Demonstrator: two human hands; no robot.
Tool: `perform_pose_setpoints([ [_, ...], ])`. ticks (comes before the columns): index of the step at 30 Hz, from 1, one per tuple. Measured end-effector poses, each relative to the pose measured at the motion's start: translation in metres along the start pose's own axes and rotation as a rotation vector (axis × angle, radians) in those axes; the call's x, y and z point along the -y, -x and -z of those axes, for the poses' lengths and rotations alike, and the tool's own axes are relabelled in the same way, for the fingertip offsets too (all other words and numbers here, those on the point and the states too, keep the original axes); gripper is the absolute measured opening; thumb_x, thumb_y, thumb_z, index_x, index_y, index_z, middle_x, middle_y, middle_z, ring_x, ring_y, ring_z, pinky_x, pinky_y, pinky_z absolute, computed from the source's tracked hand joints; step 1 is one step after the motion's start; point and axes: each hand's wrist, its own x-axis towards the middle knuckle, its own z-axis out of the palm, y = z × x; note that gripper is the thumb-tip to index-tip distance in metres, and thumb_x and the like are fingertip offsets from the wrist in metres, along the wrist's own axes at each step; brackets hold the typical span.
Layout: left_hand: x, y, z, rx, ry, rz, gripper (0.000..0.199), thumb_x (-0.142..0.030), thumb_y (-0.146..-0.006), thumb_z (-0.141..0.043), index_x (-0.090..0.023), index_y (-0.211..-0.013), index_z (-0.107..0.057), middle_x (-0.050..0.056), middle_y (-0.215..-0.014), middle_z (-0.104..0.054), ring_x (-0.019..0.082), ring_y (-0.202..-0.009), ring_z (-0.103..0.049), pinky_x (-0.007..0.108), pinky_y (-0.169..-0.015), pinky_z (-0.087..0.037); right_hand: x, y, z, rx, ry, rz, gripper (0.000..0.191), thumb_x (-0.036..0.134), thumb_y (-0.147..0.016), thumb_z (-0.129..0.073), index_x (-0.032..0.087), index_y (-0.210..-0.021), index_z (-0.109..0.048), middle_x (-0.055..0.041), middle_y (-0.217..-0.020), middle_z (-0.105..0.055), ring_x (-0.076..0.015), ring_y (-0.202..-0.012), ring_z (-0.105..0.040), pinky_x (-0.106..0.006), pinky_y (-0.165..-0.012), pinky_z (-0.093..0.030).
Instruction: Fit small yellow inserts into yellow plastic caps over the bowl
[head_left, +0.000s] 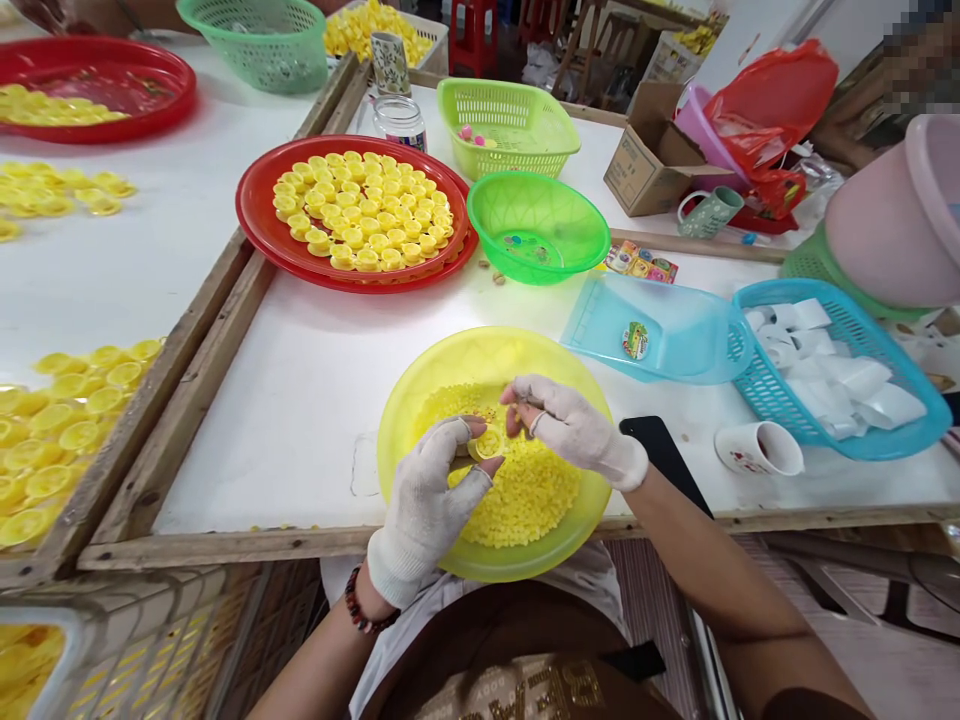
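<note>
Both hands wear white gloves with bare fingertips and hover over a yellow basin (405, 360) at the table edge. Many small yellow plastic pieces (517, 500) lie heaped inside it. Between thumb and fingers, my left hand (431, 490) holds a small round yellow cup (489, 442), its open side up. My right hand (566, 425) is just right of that cup, fingertips pinched together; whatever they hold is too small to make out. Similar yellow cups (367, 210) stand in rows on a red tray (259, 205) farther back.
A green bowl (536, 225), a light-green basket (510, 110) and a glass jar (400, 120) stand behind. At right are a blue scoop (675, 310), a blue basket (907, 440) of white pieces, a dark phone (664, 455) and a white mug (757, 448). Wooden strips (225, 320) edge the table.
</note>
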Motion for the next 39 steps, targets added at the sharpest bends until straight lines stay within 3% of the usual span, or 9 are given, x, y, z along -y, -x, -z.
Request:
perform_pose_setpoints([
  [3,0.001,-0.001,0.0,0.008,0.067,0.045,0.026,-0.025,-0.088,-0.07,-0.018,-0.111,-0.061,0.008,-0.111,-0.071,0.017,-0.091,-0.071,0.03,-0.08,-0.063,0.005,0.001,-0.002,-0.069,0.153,0.044,0.016,0.03,-0.095,-0.059,0.02,-0.107,-0.059,-0.0038,-0.1,-0.064,-0.0175,-0.092,-0.058,-0.034,-0.084,-0.046],
  [9,-0.002,-0.001,0.0,0.032,-0.013,0.012,0.021,-0.023,-0.087,-0.07,-0.018,-0.106,-0.063,0.007,-0.106,-0.072,0.019,-0.092,-0.071,0.032,-0.081,-0.062,0.009,0.0,-0.012,0.065,0.149,0.023,0.015,0.029,-0.096,-0.058,0.019,-0.085,-0.059,0.002,-0.077,-0.057,-0.0125,-0.07,-0.05,-0.028,-0.065,-0.04],
  [12,0.0,0.0,0.0,0.006,0.018,0.07,0.025,-0.026,-0.086,-0.072,-0.018,-0.108,-0.062,0.007,-0.103,-0.071,0.017,-0.083,-0.071,0.03,-0.075,-0.062,0.004,-0.001,-0.003,0.047,0.143,0.011,0.01,0.021,-0.094,-0.053,0.02,-0.091,-0.062,0.0007,-0.081,-0.062,-0.0139,-0.074,-0.056,-0.028,-0.07,-0.044],
  [16,0.005,0.0,-0.003,0.001,0.13,0.152,0.036,-0.028,-0.086,-0.072,-0.017,-0.118,-0.059,0.011,-0.115,-0.069,0.02,-0.092,-0.071,0.034,-0.082,-0.062,0.001,0.001,0.003,-0.078,0.23,-0.017,0.016,0.022,-0.09,-0.056,0.021,-0.102,-0.067,-0.0029,-0.089,-0.07,-0.0187,-0.084,-0.063,-0.033,-0.078,-0.048],
  [23,-0.004,0.004,-0.006,-0.004,-0.033,-0.003,0.016,-0.021,-0.084,-0.07,-0.018,-0.098,-0.064,0.008,-0.098,-0.069,0.022,-0.091,-0.067,0.036,-0.084,-0.057,0.005,0.006,-0.015,0.039,0.386,-0.067,0.015,0.035,-0.091,-0.058,0.024,-0.095,-0.068,-0.0038,-0.089,-0.073,-0.022,-0.079,-0.067,-0.034,-0.072,-0.054],
  [29,0.002,0.008,-0.005,-0.067,-0.113,0.027,0.03,-0.029,-0.081,-0.075,-0.017,-0.107,-0.066,0.011,-0.102,-0.071,0.025,-0.091,-0.069,0.038,-0.081,-0.059,-0.023,0.007,-0.007,0.045,0.474,-0.068,0.027,0.044,-0.092,-0.053,0.027,-0.103,-0.07,-0.0065,-0.1,-0.077,-0.0264,-0.089,-0.073,-0.038,-0.078,-0.06],
  [32,0.005,0.003,0.024,-0.17,-0.068,-0.012,0.034,-0.032,-0.087,-0.07,-0.017,-0.117,-0.066,0.011,-0.11,-0.073,0.023,-0.098,-0.071,0.036,-0.091,-0.059,-0.043,0.011,-0.003,0.01,0.617,-0.01,0.032,0.042,-0.09,-0.05,0.025,-0.107,-0.071,-0.0097,-0.115,-0.075,-0.0301,-0.107,-0.071,-0.045,-0.095,-0.058],
  [34,0.012,-0.003,0.062,-0.261,-0.071,-0.016,0.031,-0.034,-0.091,-0.067,-0.017,-0.117,-0.067,0.009,-0.109,-0.075,0.02,-0.097,-0.071,0.034,-0.093,-0.058,-0.058,0.014,-0.003,0.025,0.738,0.041,0.039,0.041,-0.089,-0.048,0.022,-0.113,-0.072,-0.012,-0.127,-0.071,-0.0329,-0.121,-0.066,-0.051,-0.106,-0.052],
  [39,0.058,-0.007,0.204,-0.564,-0.41,0.194,0.024,-0.026,-0.087,-0.069,-0.014,-0.107,-0.067,0.005,-0.096,-0.073,0.014,-0.083,-0.067,0.027,-0.081,-0.057,-0.089,0.021,-0.019,0.109,1.0,0.076,0.049,0.036,-0.09,-0.042,0.013,-0.123,-0.071,-0.0179,-0.136,-0.065,-0.037,-0.124,-0.064,-0.055,-0.104,-0.053],
])
